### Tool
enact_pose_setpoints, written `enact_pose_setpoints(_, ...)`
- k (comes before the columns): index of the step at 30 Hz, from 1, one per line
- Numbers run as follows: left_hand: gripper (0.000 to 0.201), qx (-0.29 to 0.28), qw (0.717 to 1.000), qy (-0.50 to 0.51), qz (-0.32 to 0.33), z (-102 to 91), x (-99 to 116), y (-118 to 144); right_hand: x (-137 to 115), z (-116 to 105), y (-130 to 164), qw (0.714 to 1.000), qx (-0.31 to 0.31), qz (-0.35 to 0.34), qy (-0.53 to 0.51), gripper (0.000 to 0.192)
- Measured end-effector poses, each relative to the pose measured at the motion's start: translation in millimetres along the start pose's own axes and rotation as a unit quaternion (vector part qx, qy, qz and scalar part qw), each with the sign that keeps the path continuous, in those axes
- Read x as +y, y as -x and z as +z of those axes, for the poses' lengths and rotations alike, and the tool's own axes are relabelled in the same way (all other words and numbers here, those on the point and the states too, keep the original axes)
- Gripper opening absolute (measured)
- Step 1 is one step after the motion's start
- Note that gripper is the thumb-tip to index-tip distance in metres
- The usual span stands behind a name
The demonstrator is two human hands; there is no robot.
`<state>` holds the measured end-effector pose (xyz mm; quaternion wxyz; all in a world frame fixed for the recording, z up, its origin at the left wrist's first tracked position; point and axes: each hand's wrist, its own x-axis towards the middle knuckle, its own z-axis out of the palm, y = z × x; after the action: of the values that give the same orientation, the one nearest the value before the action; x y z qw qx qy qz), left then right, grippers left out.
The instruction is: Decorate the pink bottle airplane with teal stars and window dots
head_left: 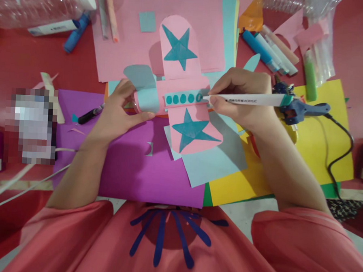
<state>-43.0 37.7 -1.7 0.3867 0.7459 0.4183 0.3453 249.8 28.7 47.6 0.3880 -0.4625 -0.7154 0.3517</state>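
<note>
A pink paper aeroplane lies on coloured sheets, with a teal star on each wing and a pale blue strip carrying several teal dots along its body. My left hand grips the plane's pale blue nose end. My right hand holds a white acrylic marker with a teal cap end. Its tip touches the rightmost dot on the strip.
A purple sheet, a yellow sheet and a large pink sheet lie around the plane. A blue glue gun with a black cord sits to the right. Markers lie at the back right, a black pen at the left.
</note>
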Motion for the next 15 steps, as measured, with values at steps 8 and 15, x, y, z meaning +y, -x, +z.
enact_pose_setpoints(8,0.068,0.001,1.000,-0.001,-0.009,0.3,-0.7,0.7,2.8,2.8,0.4,0.997,0.033,-0.034,-0.053,0.012)
enact_pose_setpoints(15,0.068,0.002,1.000,-0.007,-0.014,1.4,0.3,0.2,2.5,2.3,0.7,0.999,0.014,-0.029,-0.006,0.009)
